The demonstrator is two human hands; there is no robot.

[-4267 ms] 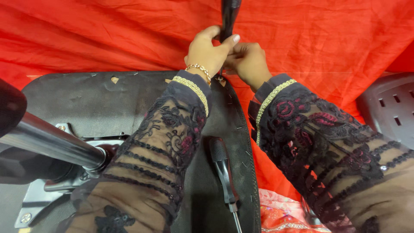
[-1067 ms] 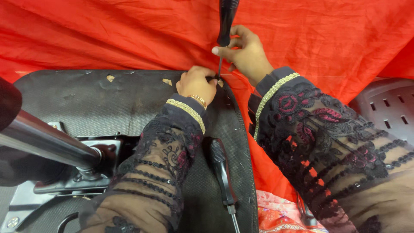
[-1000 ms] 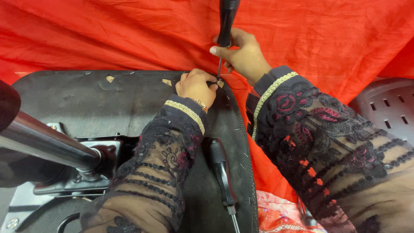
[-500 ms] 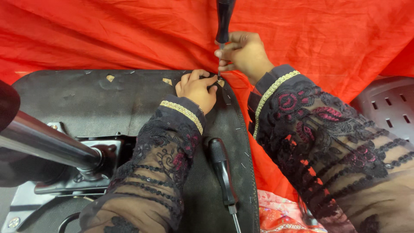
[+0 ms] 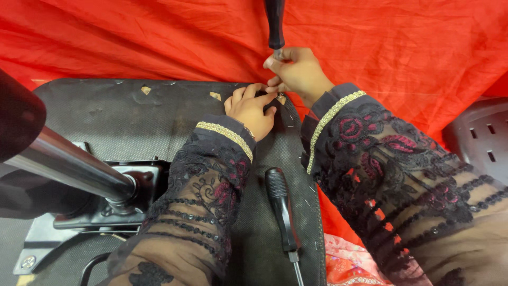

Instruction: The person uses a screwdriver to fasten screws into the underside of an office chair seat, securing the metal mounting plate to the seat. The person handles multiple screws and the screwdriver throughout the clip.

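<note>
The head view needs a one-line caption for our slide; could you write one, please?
Right hand holds an upright black-handled screwdriver at the chair seat's edge; left hand steadies beside it.

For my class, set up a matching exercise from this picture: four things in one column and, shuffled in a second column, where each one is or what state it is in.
Things
1. left hand
2. right hand
3. spare screwdriver
4. metal column

Places or states
A. lying untouched on the black underside between the sleeves
B. gripping the shaft of an upright screwdriver
C. pressing on the black fabric at the panel's edge
D. rising from the black mounting plate at the left

Pairs: 1-C, 2-B, 3-A, 4-D
</note>
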